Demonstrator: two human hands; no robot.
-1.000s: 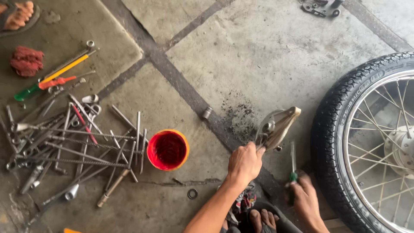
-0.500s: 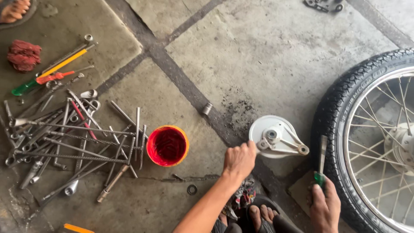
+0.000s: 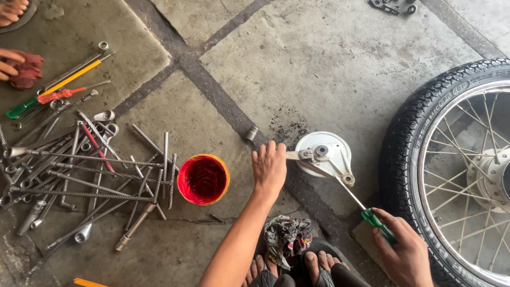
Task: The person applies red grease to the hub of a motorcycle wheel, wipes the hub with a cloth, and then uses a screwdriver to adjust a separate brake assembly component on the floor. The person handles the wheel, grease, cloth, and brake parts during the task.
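Green-handled screwdriver (image 3: 372,215) in right hand (image 3: 406,252)

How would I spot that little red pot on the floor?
Start from the heap of tools at the left of the concrete floor. At its right edge, just left of the left hand, sits the pot: round, open, red inside, orange-rimmed, unlike the grey metal around it.

The left hand (image 3: 269,166) touches the round white metal plate (image 3: 325,154). The right hand (image 3: 405,250) holds a green screwdriver (image 3: 357,204) against the plate, beside the wheel (image 3: 457,170).
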